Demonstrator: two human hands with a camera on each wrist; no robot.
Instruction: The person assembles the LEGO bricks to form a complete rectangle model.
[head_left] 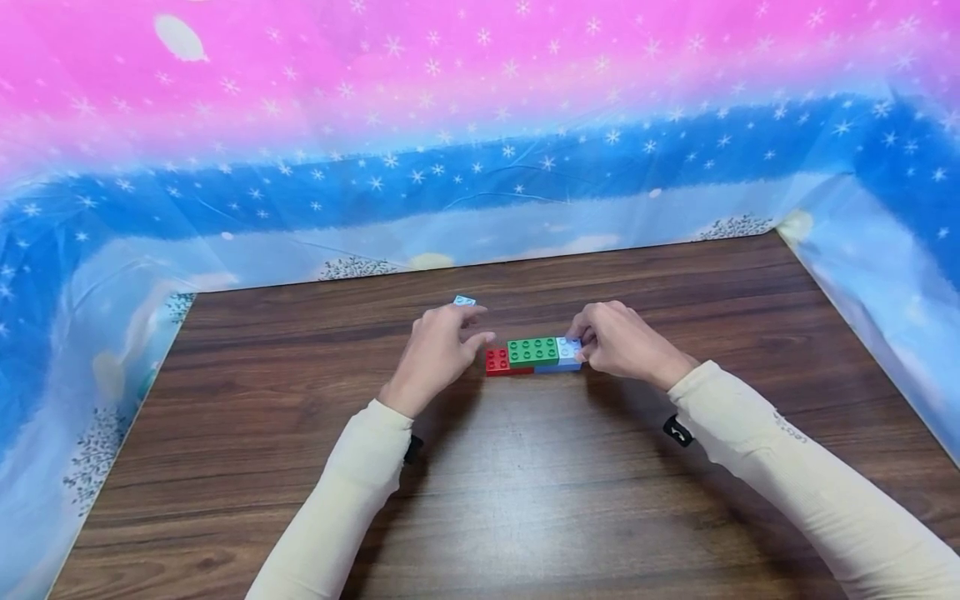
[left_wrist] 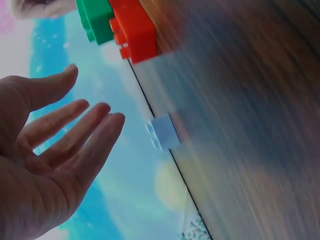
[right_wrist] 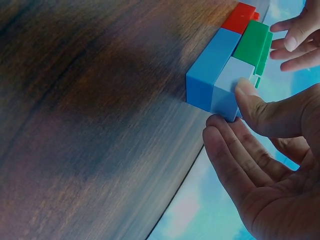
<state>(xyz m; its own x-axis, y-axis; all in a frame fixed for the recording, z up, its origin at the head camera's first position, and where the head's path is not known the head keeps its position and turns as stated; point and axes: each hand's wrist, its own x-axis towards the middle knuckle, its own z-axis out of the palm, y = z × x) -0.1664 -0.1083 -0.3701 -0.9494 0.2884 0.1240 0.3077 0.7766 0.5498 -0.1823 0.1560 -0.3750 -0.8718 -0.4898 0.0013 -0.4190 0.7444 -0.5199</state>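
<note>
A row of toy building bricks stands on the table, with a red brick (head_left: 497,362) and a blue brick (right_wrist: 212,70) end to end as the lower layer. A green brick (head_left: 532,351) sits on top, bridging both, and beside it on the blue one is a light blue brick (right_wrist: 232,82). My right hand (head_left: 626,342) pinches this light blue brick between thumb and fingers at the row's right end. Off the row's left end, my left hand (head_left: 438,357) is held with fingers extended and apart, holding nothing. Just beyond its fingertips lies another small light blue brick (left_wrist: 166,131).
Brown wood-grain table (head_left: 480,500) spreads under the bricks and forearms. A pink and blue snowflake cloth (head_left: 480,167) hangs along its back and both sides. Each wrist wears a black strap under a cream sleeve (head_left: 367,458).
</note>
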